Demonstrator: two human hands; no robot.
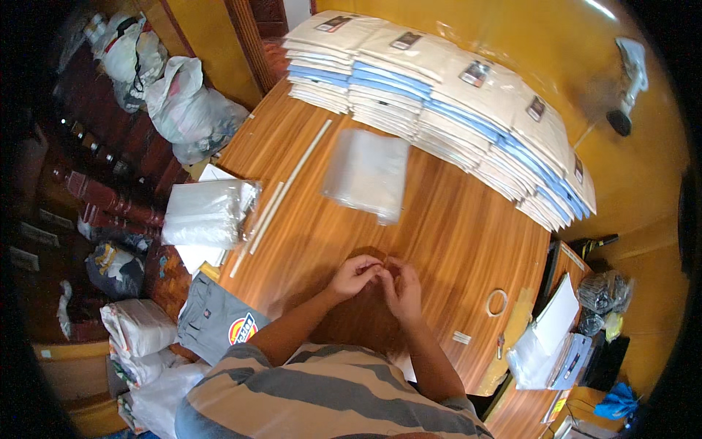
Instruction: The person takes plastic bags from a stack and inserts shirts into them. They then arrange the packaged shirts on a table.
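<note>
My left hand (356, 276) and my right hand (401, 289) meet above the near part of the wooden table (453, 241). Both have their fingers bent and pinched together, the fingertips of one touching those of the other. Whatever may be between them is too small or hidden to make out. Just beyond my hands lies a stack of clear plastic bags (368, 175). To the right on the tabletop rests a roll of clear tape (496, 302), with a small white strip (461, 337) nearer to me.
Folded cream and blue garments (453, 95) stand in tall stacks along the far edge. Long thin strips (292, 175) lie at the left, beside more plastic bags (205, 212) and grey folded trousers (212, 314). Papers and folders (552, 344) sit at the right; stuffed bags (190, 110) stand beyond the left edge.
</note>
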